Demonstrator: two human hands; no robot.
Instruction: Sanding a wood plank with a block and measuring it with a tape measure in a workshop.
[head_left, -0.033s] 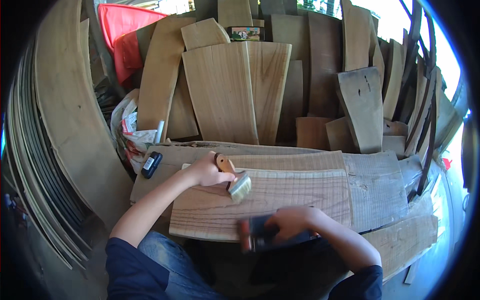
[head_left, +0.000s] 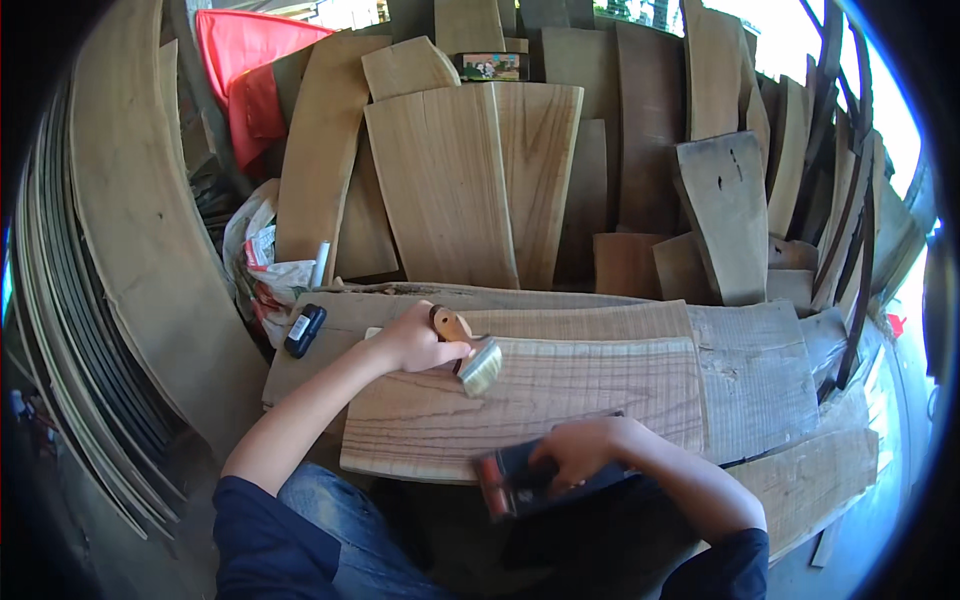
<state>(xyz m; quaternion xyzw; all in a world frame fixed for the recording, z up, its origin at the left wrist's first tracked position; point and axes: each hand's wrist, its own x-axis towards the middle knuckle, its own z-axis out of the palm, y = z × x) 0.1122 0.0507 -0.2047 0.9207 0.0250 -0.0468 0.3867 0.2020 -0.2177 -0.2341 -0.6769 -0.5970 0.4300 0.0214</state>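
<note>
Gripping wooden-handled pale-bristled brush (head_left: 481, 366), left hand (head_left: 412, 338) over brown-grained plank (head_left: 610, 385), right hand (head_left: 585, 447) clasping boxy black-and-red object (head_left: 514, 482) at plank's near edge

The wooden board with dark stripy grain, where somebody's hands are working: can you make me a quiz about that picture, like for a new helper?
1. Pick one. What does the person's left hand hold?
A) a white cup
B) a wooden-handled brush with pale bristles
C) a green sponge

2. True or false: the right hand holds a dark, boxy tool with a reddish end.

3. Fill in: the bright red cloth shows in the picture's upper ____ part.

Key: 1. B; 2. true; 3. left.
</note>
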